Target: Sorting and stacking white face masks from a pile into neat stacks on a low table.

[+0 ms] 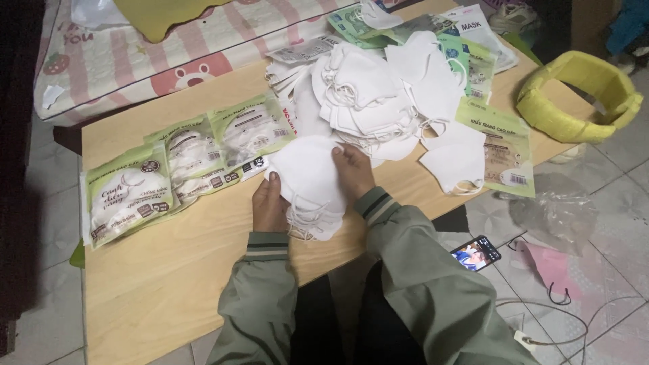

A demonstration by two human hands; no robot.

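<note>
Sleeves (pixel 378 297), grey-green with striped cuffs, lie nearest you. Your left hand (pixel 269 206) and right hand (pixel 353 170) hold a small stack of white masks (pixel 307 179) at the table's (pixel 169 277) near edge: left fingers curled under its left side, right fingers pressed flat on top (thumbs hidden). Beyond: loose mask pile (pixel 378 94). Left: three sealed green packs (pixel 182 162). Right: empty green sleeve (pixel 503 145), yellow foam ring (pixel 578 94). Floor: phone (pixel 475 253), screen lit.
</note>
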